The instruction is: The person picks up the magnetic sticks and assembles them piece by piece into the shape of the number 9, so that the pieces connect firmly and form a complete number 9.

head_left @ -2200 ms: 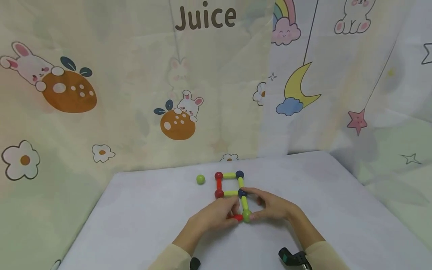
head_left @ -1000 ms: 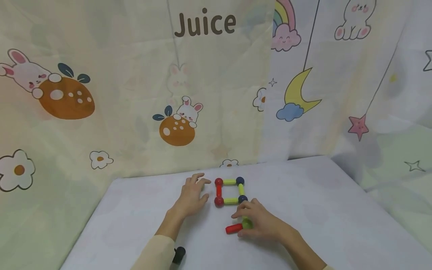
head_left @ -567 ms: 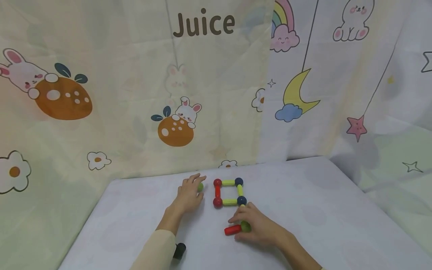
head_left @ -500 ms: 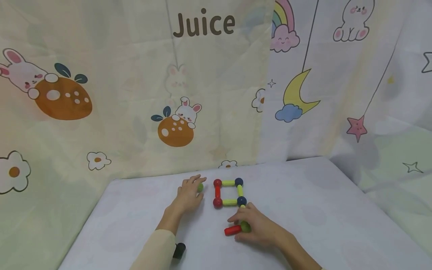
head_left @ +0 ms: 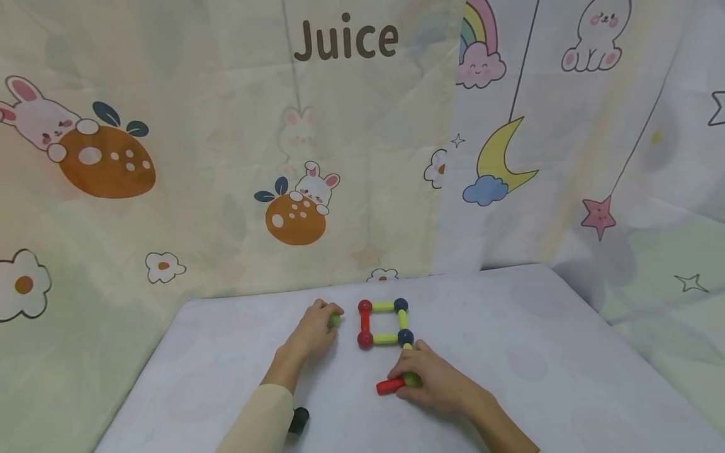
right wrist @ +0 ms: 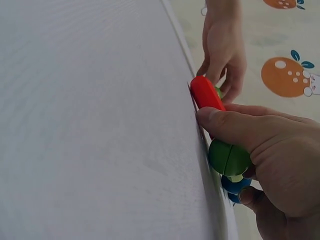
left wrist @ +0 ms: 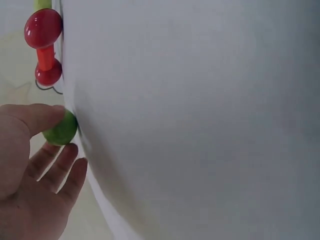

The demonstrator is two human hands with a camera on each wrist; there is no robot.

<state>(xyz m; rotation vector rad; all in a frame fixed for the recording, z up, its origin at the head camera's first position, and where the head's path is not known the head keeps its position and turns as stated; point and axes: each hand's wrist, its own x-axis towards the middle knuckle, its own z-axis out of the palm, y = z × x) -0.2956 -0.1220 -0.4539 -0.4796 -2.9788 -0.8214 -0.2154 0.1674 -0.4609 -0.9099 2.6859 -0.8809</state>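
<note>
At the left back, my left hand [head_left: 313,328] pinches a loose green ball [left wrist: 61,129] between thumb and fingers, close over the white table. Nearer the front, my right hand [head_left: 433,375] pinches a red magnetic rod [right wrist: 206,94], thumb on one side. That rod's end meets a second green ball [right wrist: 229,157], partly covered by the hand. A short yellow-green rod, mostly hidden, runs from this ball towards a blue ball [head_left: 405,337]. The blue ball is a corner of a flat square of yellow-green rods [head_left: 386,338], a red rod [head_left: 365,323], red balls [head_left: 365,340] and blue balls.
The white-covered table [head_left: 538,352] reaches back to a printed cloth [head_left: 215,189] with cartoon rabbits and the word Juice. A black wrist device [head_left: 299,420] sits by the left sleeve [head_left: 257,415].
My left hand left the red rod, reached to the loose green ball and closed its fingers on it. My right hand shifted down over the near green ball, its fingers drawing in onto the red rod.
</note>
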